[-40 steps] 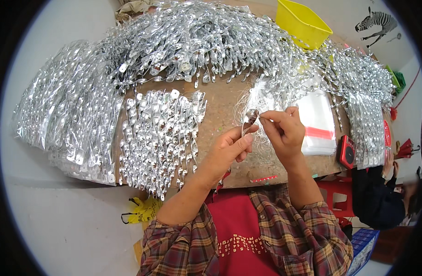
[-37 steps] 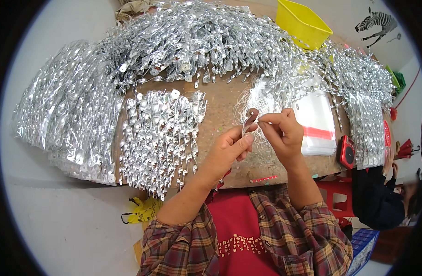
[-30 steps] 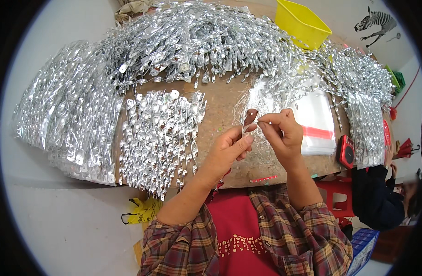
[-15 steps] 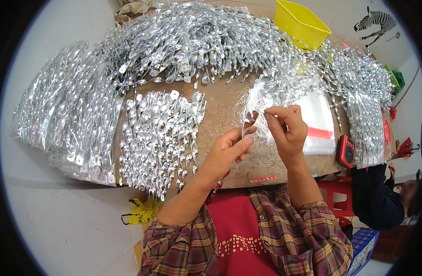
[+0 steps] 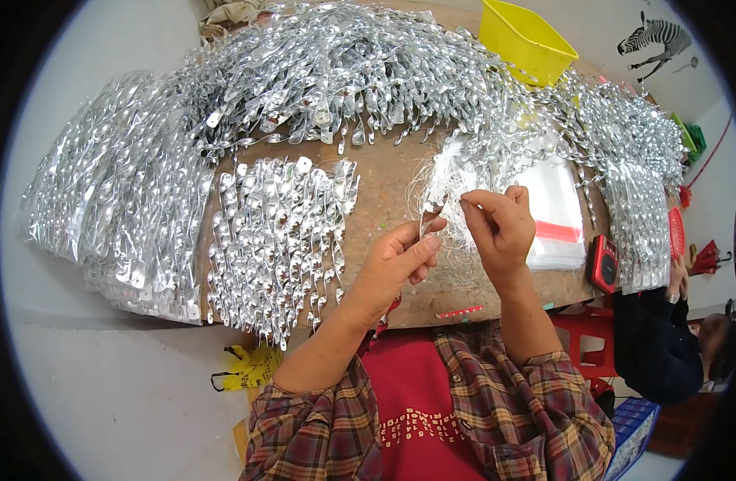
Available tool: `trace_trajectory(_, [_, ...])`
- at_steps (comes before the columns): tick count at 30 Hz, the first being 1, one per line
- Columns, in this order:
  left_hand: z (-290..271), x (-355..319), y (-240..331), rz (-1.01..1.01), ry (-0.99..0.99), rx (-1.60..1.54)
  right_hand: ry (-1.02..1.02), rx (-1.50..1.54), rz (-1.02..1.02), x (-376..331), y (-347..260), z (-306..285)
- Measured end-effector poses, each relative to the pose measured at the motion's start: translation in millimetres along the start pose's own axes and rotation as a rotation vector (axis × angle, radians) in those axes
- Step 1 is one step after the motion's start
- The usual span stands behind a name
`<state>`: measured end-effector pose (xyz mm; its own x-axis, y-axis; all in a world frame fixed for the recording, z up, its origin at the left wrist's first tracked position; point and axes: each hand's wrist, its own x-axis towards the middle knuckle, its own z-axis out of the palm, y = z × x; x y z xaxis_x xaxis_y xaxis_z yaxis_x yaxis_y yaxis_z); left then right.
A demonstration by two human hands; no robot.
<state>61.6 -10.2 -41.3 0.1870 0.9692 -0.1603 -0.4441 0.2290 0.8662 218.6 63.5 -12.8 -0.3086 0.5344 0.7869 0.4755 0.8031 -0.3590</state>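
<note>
My left hand [image 5: 400, 258] is closed with a shiny silver twisted strip [image 5: 429, 218] pinched between thumb and fingers; the strip stands up from the fingertips. To its right, my right hand [image 5: 500, 228] makes a pinch at about the same height. What it pinches is too small to make out, perhaps a white string end. Just behind both hands lies a loose tangle of white strings [image 5: 448, 180]. Left of my left hand, several rows of silver twisted strips [image 5: 280, 240] are laid out on the brown table [image 5: 384, 188].
A large heap of silver strips [image 5: 344, 72] covers the far side, with bagged strips [image 5: 119, 200] at left. Clear bags [image 5: 554, 204], a red radio [image 5: 603, 264] and more bagged strips [image 5: 642, 224] lie right. A yellow bin [image 5: 524, 40] stands behind; another person's arm [image 5: 657, 345] is at right.
The silver strip in my left hand has turned and shows less of its face. My hands stay nearly in place. At right, the other person's hand has come up by the red basket.
</note>
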Motion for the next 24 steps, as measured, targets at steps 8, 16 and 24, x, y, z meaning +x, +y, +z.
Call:
trace_trajectory(8, [0.6, -0.3, -0.1, -0.018, 0.0, 0.01, 0.002, 0.007, 0.023, 0.1, -0.3, -1.3])
trace_trajectory(16, [-0.5, -0.2, -1.1, -0.033, -0.013, 0.02, 0.011, 0.019, 0.027, 0.3, -0.3, -0.3])
trace_trajectory(24, [-0.3, 0.7, -1.6, -0.043, -0.005, 0.0, 0.016, 0.027, 0.018, 1.4, 2.2, 0.9])
